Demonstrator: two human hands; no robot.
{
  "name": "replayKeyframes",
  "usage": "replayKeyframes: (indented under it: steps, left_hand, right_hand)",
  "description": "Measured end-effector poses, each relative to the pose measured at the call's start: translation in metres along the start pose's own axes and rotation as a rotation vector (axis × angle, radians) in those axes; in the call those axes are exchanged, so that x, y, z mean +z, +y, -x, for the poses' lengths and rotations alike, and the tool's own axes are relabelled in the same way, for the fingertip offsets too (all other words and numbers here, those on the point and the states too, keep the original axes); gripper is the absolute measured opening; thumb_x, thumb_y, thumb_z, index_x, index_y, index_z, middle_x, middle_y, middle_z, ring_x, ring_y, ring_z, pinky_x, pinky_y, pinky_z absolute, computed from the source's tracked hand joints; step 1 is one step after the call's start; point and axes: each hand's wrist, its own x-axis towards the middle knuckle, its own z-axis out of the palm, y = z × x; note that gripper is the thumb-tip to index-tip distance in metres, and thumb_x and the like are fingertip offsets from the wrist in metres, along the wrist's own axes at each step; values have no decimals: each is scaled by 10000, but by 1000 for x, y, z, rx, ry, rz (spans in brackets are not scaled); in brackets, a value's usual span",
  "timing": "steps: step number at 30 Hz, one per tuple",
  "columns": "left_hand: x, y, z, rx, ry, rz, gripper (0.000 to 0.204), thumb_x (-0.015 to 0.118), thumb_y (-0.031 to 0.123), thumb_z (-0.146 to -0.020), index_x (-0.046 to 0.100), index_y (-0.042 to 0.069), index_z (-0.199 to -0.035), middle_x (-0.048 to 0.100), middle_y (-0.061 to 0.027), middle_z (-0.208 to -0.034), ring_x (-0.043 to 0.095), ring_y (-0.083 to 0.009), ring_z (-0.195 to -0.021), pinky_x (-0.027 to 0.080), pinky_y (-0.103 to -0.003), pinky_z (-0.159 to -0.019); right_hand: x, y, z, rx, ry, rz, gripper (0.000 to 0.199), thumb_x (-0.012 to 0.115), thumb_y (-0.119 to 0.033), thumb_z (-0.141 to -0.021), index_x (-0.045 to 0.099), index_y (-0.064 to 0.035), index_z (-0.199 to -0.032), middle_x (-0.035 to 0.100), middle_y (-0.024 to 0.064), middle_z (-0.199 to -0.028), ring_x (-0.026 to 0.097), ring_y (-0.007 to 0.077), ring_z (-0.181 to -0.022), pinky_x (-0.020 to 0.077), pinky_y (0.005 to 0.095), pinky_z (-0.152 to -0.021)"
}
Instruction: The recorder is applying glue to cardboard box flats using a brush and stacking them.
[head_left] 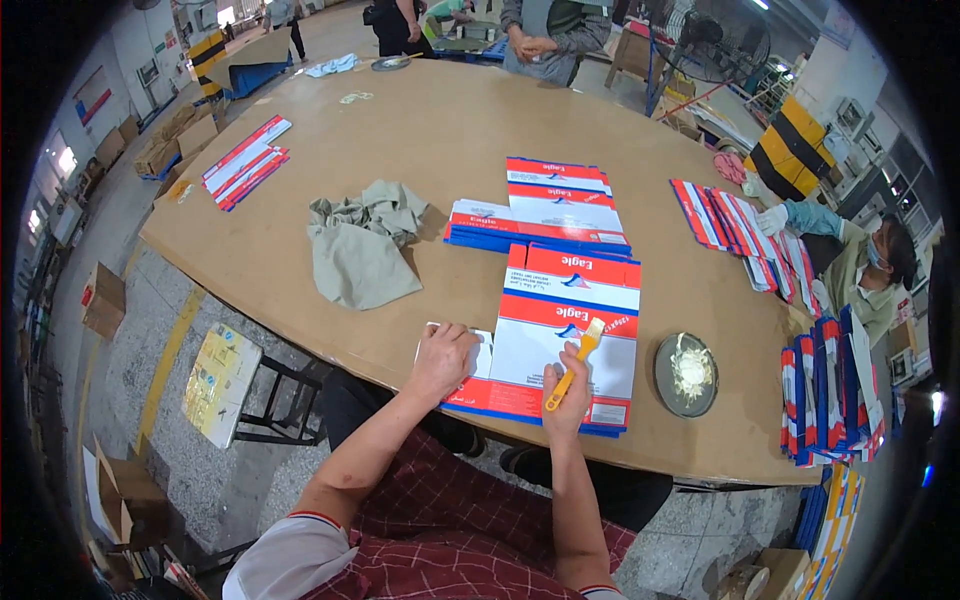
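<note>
The right hand has its grip wrapped around a small brush with a yellow handle and pale bristles, held over the near pile of flat red, white and blue card boxes. The bristles point to the far side and a little to the right; I cannot tell if they touch the top box. The left hand rests with bent fingers on a white flap at the left side of this pile, and I cannot tell if its grip pinches the flap or just presses it. The pile lies on the near part of the big brown table, right in front of the person. To its right sits a round dark grey dish with lumpy cream-white paste in it. A second pile of flat boxes lies just to the far side, and a crumpled grey-green cloth lies to the left. The step in hand seems to be brushing paste onto the card. The next move seems to call for a steady left hand to keep the flap flat, and a light, even stroke from the brush along the right spot.
</note>
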Motion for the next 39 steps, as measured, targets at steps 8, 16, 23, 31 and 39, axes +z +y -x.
replayKeyframes:
  steps: [8, 16, 23, 31, 39]
  left_hand:
    - [1, -2, 1, 7, 101, 116, 173, 561, 18, -666, 590, 75, -827, 554, -73, -849, 537, -227, -851, 392, -351, -733]
    - [-13, -4, -9, -19, -39, -36, 180, 557, 78, -708, 575, 84, -886, 566, -77, -876, 541, -227, -892, 359, -427, -807]
    - [-15, 14, 17, -152, -38, -25, 265, 530, 125, -766, 569, 103, -1028, 560, -79, -964, 513, -226, -978, 315, -484, -852]
    - [-10, 12, 20, -225, -56, 61, 355, 564, 91, -675, 557, 101, -1030, 526, -102, -995, 480, -250, -1026, 305, -476, -894]
    - [-5, 12, 21, -170, 30, 98, 312, 568, 38, -649, 534, 62, -959, 517, -120, -963, 481, -276, -994, 282, -464, -921]
  right_hand:
    - [6, 11, 3, -69, 30, 62, 322, 625, -9, -761, 450, -25, -1031, 544, 199, -1122, 567, 348, -966, 494, 369, -768]
    - [11, 3, -13, -33, -84, 126, 362, 628, 11, -715, 453, -24, -1031, 493, 195, -1189, 462, 388, -1069, 388, 433, -902]
    - [10, 7, -1, -31, -83, 186, 340, 628, -21, -725, 459, -18, -1020, 499, 193, -1177, 468, 388, -1052, 392, 443, -888]
    - [-2, 1, -3, -187, 18, 100, 311, 639, -26, -739, 500, -25, -1017, 572, 171, -1068, 538, 355, -946, 444, 410, -812]
    - [-168, 44, -31, 383, 613, -104, 290, 483, -284, -911, 577, -11, -927, 511, -2, -715, 440, 53, -641, 352, 193, -565]
